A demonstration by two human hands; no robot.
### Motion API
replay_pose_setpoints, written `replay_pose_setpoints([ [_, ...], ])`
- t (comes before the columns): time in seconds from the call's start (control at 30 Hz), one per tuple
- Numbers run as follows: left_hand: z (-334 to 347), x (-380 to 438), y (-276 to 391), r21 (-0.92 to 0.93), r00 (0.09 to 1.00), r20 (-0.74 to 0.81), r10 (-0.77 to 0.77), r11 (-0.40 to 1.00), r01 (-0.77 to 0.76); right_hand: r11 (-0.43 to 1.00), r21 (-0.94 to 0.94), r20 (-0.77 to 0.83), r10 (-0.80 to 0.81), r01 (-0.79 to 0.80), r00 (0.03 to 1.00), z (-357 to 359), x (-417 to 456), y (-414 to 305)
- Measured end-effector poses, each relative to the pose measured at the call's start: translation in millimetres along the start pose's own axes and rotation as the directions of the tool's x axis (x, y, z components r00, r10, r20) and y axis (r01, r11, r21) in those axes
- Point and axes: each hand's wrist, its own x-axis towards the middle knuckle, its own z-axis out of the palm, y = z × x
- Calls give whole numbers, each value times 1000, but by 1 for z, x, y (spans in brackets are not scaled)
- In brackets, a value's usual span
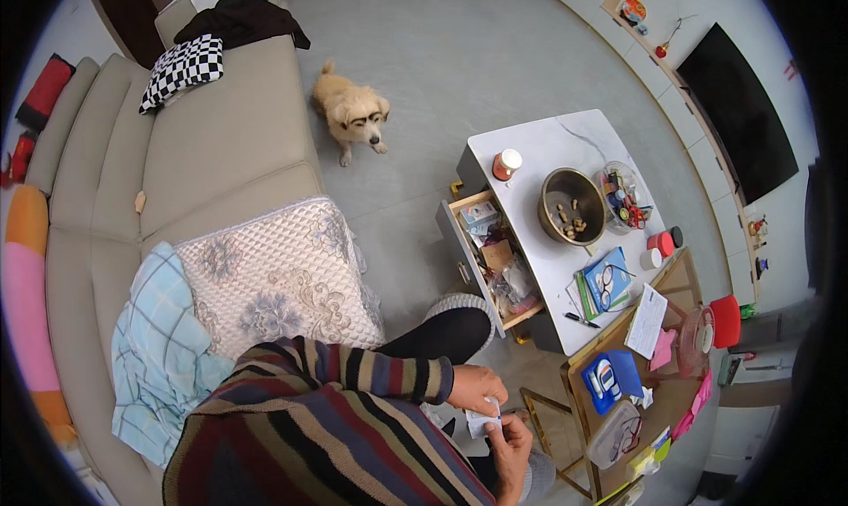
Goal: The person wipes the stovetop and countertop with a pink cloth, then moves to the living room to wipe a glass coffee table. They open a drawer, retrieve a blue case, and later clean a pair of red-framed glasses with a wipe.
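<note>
A small white packet (478, 423) is held between both hands, low in the view. My left hand (476, 388) pinches its upper part, fingers curled over the edge. Below and to the right, my right hand (511, 443) grips the packet's other side with thumb and fingers. To the right of the hands stands a wooden folding table (575, 392). On it lie a blue case (599, 400) with a white device inside, a crumpled white tissue and a clear plastic box (608, 440) with red-framed glasses.
A marble-topped coffee table (483, 141) bears a metal bowl (553, 231) with peanuts, books, glasses and a pen. Its filled drawer (464, 267) is pulled out. A cream dog (351, 111) faces me on the floor. The sofa (225, 121) is at left.
</note>
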Motion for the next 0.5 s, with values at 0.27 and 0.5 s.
replay_pose_setpoints([
  [0.27, 25, -47, 28, -334, 989, 105, -102, 933, 131, 977, -157, -9, -150, 147, 989, 33, -45, 3],
  [0.5, 54, -70, 38, -495, 977, 113, -183, 842, 215, 971, -51, -65, -236, 233, 970, 47, -73, 22],
])
